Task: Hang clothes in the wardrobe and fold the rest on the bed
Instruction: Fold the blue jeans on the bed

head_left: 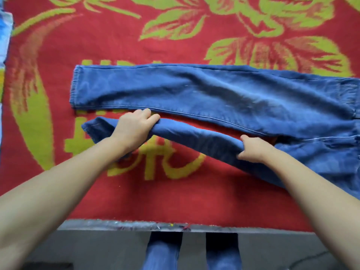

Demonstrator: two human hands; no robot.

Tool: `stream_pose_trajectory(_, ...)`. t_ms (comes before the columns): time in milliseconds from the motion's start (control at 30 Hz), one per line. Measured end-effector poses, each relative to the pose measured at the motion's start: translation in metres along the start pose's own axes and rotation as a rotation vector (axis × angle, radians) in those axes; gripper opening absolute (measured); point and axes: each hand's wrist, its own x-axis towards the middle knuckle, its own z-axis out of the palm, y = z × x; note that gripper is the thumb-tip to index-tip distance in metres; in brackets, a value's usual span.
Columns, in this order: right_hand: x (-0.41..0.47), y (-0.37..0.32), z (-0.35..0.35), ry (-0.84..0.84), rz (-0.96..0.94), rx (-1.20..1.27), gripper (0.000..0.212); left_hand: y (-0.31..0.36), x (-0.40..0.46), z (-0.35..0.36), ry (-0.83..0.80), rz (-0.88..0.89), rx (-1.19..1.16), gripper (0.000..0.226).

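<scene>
From my head camera, looking down, a pair of blue jeans (224, 98) lies stretched sideways across the bed (194, 201), on its red blanket with green leaves and lettering. The far leg lies flat, hem to my left and waistband running off the right edge of the view. I have the near leg lifted along its edge: my left hand (134, 129) grips it close to the hem, fingers (153, 118) curled over the top of the fold, and my right hand (253, 147) pinches the same leg nearer the crotch, thumb on my side of the cloth and the other fingers hidden behind it. Between the two legs a strip of red blanket shows, so they are apart, not stacked. As I judge it, the fold is only starting: the near leg has to go over onto the far one and line up with it, and then the length must be doubled from hem to waist. No wardrobe, hanger or other folded garment shows here, so I cannot tell how much of the hanging is done. A bit of blue and white cloth (4, 36) shows at the left edge; what it is I cannot say. Below the bed's edge I see my own legs in blue trousers (163, 250) on a grey floor (97, 248).
</scene>
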Motion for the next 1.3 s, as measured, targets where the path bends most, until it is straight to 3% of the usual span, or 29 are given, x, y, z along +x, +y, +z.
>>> stream_pose_trajectory(67, -0.018, 0.002, 0.001, 0.315, -0.001, 0.022, 0.036, -0.01, -0.016, -0.013, 0.33, 0.103, -0.032, 0.037)
stream_pose_trajectory(133, -0.035, 0.002, 0.015, 0.5, -0.086, -0.01, 0.05, -0.008, -0.045, -0.011, 0.326, 0.191, -0.041, 0.04)
stream_pose_trajectory(200, -0.049, 0.0, 0.033, 0.449, -0.174, -0.094, 0.065, 0.001, -0.08, 0.006, 0.155, 0.292, -0.004, 0.046)
stream_pose_trajectory(267, -0.058, -0.004, 0.056, 0.245, -0.276, -0.246, 0.074, 0.009, -0.104, 0.024, -0.084, 0.277, -0.027, 0.056)
stream_pose_trajectory(300, -0.057, -0.006, 0.066, 0.163, -0.314, -0.285, 0.074, 0.009, -0.105, 0.03, -0.13, 0.235, -0.061, 0.056)
stream_pose_trajectory(367, -0.051, -0.01, 0.074, 0.091, -0.325, -0.234, 0.07, 0.01, -0.091, 0.041, -0.105, 0.148, -0.147, 0.056)
stream_pose_trajectory(433, -0.04, -0.013, 0.072, 0.147, -0.281, -0.146, 0.06, 0.016, -0.065, 0.049, -0.099, 0.137, -0.176, 0.068)
stream_pose_trajectory(533, -0.03, -0.014, 0.065, 0.154, -0.238, -0.127, 0.038, 0.028, -0.025, 0.058, -0.345, 0.224, -0.001, 0.08)
stream_pose_trajectory(600, -0.03, -0.015, 0.059, 0.088, -0.271, -0.123, 0.022, 0.033, -0.006, 0.054, -0.613, 0.282, 0.057, 0.051)
stream_pose_trajectory(667, -0.037, -0.011, 0.051, 0.121, -0.279, -0.051, 0.014, 0.03, 0.01, 0.044, -0.734, 0.26, 0.076, 0.02)
stream_pose_trajectory(767, -0.062, -0.004, 0.031, 0.38, -0.326, 0.159, 0.016, 0.0, 0.011, 0.006, -0.594, 0.119, 0.078, 0.017)
stream_pose_trajectory(867, -0.089, -0.011, 0.015, 0.555, -0.523, 0.185, 0.032, -0.033, -0.012, -0.042, -0.011, 0.108, -0.056, 0.023)
stream_pose_trajectory(933, -0.099, -0.02, 0.014, 0.529, -0.661, 0.149, 0.027, -0.04, -0.038, -0.061, 0.252, 0.162, -0.011, 0.03)
stream_pose_trajectory(1000, -0.097, -0.027, 0.027, 0.397, -0.717, 0.072, 0.017, -0.037, -0.07, -0.055, 0.278, 0.196, 0.011, 0.034)
stream_pose_trajectory(1100, -0.088, -0.037, 0.059, 0.015, -0.655, -0.111, 0.018, -0.022, -0.125, -0.014, 0.032, 0.204, 0.011, 0.039)
stream_pose_trajectory(1200, -0.075, -0.045, 0.078, -0.222, -0.552, -0.161, 0.034, -0.017, -0.16, 0.034, -0.646, 0.0, 0.107, 0.079)
stream_pose_trajectory(1267, -0.061, -0.042, 0.078, -0.158, -0.484, -0.126, 0.036, -0.023, -0.165, 0.057, -0.89, -0.262, 0.024, 0.086)
stream_pose_trajectory(1300, -0.054, -0.038, 0.073, -0.056, -0.449, -0.091, 0.035, -0.028, -0.162, 0.064, -0.884, -0.341, -0.044, 0.083)
